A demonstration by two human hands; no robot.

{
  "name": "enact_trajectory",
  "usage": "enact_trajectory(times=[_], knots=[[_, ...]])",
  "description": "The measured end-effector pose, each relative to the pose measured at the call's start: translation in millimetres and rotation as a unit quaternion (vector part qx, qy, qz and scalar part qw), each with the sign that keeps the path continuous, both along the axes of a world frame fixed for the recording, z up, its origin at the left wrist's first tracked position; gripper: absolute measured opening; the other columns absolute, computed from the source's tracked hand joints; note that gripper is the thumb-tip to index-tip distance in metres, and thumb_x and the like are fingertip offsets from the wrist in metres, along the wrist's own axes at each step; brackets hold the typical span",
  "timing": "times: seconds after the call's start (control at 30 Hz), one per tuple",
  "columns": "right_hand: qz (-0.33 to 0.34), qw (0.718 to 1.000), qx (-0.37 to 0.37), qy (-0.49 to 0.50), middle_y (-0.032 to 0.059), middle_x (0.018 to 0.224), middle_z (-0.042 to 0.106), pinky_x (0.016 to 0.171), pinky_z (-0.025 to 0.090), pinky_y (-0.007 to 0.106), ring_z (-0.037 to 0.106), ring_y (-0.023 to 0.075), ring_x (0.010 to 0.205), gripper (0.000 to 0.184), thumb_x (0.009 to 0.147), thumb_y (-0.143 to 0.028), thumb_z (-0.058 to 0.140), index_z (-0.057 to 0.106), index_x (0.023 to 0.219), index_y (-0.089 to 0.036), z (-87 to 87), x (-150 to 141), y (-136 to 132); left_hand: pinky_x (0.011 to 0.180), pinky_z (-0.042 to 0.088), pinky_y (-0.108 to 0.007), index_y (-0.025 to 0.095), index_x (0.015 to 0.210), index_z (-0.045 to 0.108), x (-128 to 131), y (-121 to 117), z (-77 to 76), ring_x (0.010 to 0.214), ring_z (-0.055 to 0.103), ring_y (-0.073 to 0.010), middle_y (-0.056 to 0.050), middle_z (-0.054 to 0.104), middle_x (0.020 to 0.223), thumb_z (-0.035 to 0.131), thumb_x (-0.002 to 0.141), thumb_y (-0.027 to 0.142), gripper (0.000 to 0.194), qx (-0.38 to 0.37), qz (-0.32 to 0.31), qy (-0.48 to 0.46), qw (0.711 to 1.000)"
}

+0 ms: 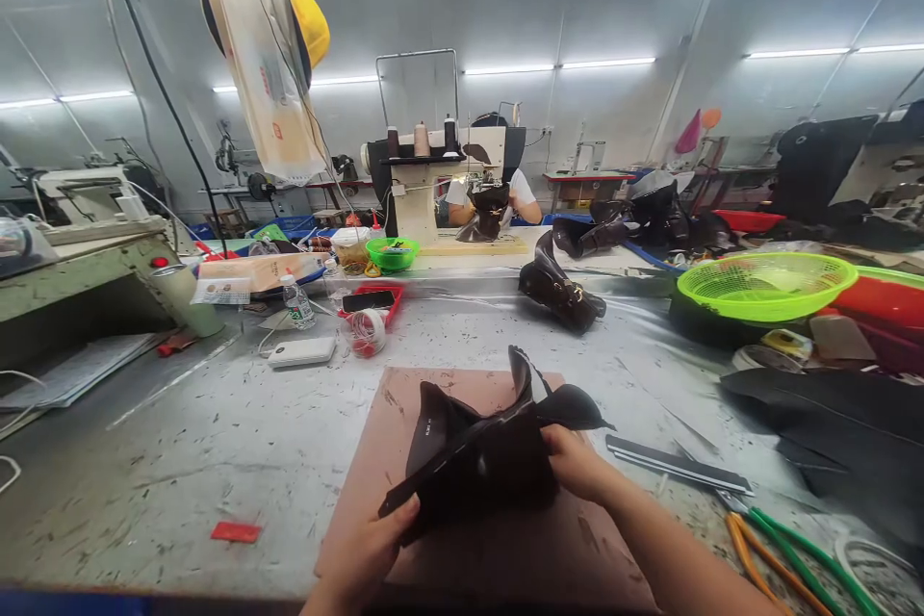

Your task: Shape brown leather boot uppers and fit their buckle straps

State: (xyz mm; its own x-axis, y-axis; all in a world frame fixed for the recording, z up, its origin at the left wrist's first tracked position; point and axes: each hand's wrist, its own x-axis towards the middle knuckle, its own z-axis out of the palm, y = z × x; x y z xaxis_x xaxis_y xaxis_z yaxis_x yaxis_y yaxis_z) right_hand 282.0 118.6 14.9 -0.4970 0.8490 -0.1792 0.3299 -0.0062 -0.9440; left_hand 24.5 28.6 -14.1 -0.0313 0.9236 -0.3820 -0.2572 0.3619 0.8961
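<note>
A dark brown leather shoe upper is held just above a brown cutting mat at the near edge of the table. My left hand grips its lower left edge, thumb on top and fingers closed under it. My right hand pinches its right side, where curved flaps stick up and out. Both hands are closed on the same piece.
A black ruler and orange and green handled tools lie at the right. Behind stand a finished dark boot, a lime green basket, a power bank, a red tray and a sewing machine with a person behind it.
</note>
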Motion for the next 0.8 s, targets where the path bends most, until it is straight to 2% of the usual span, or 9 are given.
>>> enact_trajectory(times=[0.07,0.13,0.23,0.33,0.43,0.53,0.7,0.8], knots=[[-0.016,0.999,-0.018,-0.028,-0.0036,0.042,0.046,0.044,0.031,0.021,0.041,0.0098,0.044,0.014,0.056,-0.016,0.046,0.054,0.044,-0.015,-3.5,1,0,0.096,0.039,-0.039,0.013,0.089,0.069,6,-3,-2.6,0.109,0.052,-0.0318,-0.01,0.068,0.095,0.074,0.059,0.04,0.04,-0.006,0.022,-0.075,0.997],[-0.032,0.999,-0.007,-0.006,-0.0039,0.042,0.046,0.046,0.032,0.021,0.042,0.0101,0.046,0.014,0.055,-0.016,0.049,0.052,0.042,-0.015,-3.0,-1,-1,0.093,0.042,-0.041,0.014,0.089,0.068,11,-5,-4.1,0.108,0.053,-0.032,-0.01,0.069,0.094,0.075,0.06,0.036,0.038,-0.03,0.031,-0.115,0.992],[-0.051,0.993,-0.021,0.103,-0.0026,0.053,0.056,0.054,0.037,0.023,0.049,0.0124,0.055,0.009,0.058,-0.022,0.058,0.062,0.056,-0.015,1.8,-5,-6,0.094,0.042,-0.04,0.013,0.087,0.068,14,-5,-1.7,0.108,0.053,-0.0325,-0.011,0.068,0.095,0.076,0.058,0.03,0.035,-0.043,0.034,-0.148,0.987],[-0.074,0.982,-0.074,0.157,-0.0019,0.057,0.059,0.054,0.038,0.024,0.05,0.012,0.053,0.021,0.061,-0.034,0.061,0.066,0.068,-0.014,5.5,-7,-9,0.098,0.04,-0.038,0.011,0.083,0.069,14,0,4.1,0.112,0.05,-0.0316,-0.012,0.068,0.097,0.074,0.061,0.027,0.028,-0.044,0.038,-0.202,0.978],[-0.008,0.989,-0.065,0.13,-0.0022,0.059,0.06,0.06,0.041,0.026,0.053,0.0141,0.059,0.02,0.062,-0.033,0.063,0.067,0.069,-0.015,9.7,-3,-7,0.099,0.038,-0.039,0.008,0.082,0.069,14,6,9.3,0.113,0.049,-0.0301,-0.013,0.068,0.096,0.064,0.071,0.022,0.018,-0.078,0.044,-0.228,0.97],[0.084,0.994,-0.029,0.059,-0.0018,0.063,0.062,0.067,0.043,0.027,0.056,0.0172,0.069,0.012,0.064,-0.026,0.06,0.065,0.066,-0.015,17.1,6,-1,0.098,0.039,-0.04,0.007,0.085,0.07,14,10,11.8,0.11,0.051,-0.0298,-0.014,0.068,0.096,0.054,0.08,0.019,0.021,-0.108,0.048,-0.24,0.963],[0.119,0.99,0.075,-0.022,-0.0024,0.066,0.058,0.063,0.041,0.023,0.052,0.0148,0.07,0.009,0.064,-0.012,0.05,0.058,0.065,-0.015,29.4,19,7,0.1,0.036,-0.041,0.008,0.091,0.07,14,15,10.5,0.113,0.047,-0.0298,-0.014,0.065,0.102,0.049,0.084,0.02,0.025,-0.094,0.041,-0.251,0.963],[0.127,0.987,0.092,-0.039,-0.0038,0.063,0.054,0.061,0.039,0.022,0.049,0.0126,0.066,0.009,0.064,-0.01,0.048,0.054,0.064,-0.017,34.2,24,8,0.101,0.034,-0.042,0.01,0.1,0.067,15,17,8.4,0.114,0.046,-0.0296,-0.013,0.065,0.104,0.049,0.084,0.02,0.026,-0.081,0.044,-0.235,0.968]])
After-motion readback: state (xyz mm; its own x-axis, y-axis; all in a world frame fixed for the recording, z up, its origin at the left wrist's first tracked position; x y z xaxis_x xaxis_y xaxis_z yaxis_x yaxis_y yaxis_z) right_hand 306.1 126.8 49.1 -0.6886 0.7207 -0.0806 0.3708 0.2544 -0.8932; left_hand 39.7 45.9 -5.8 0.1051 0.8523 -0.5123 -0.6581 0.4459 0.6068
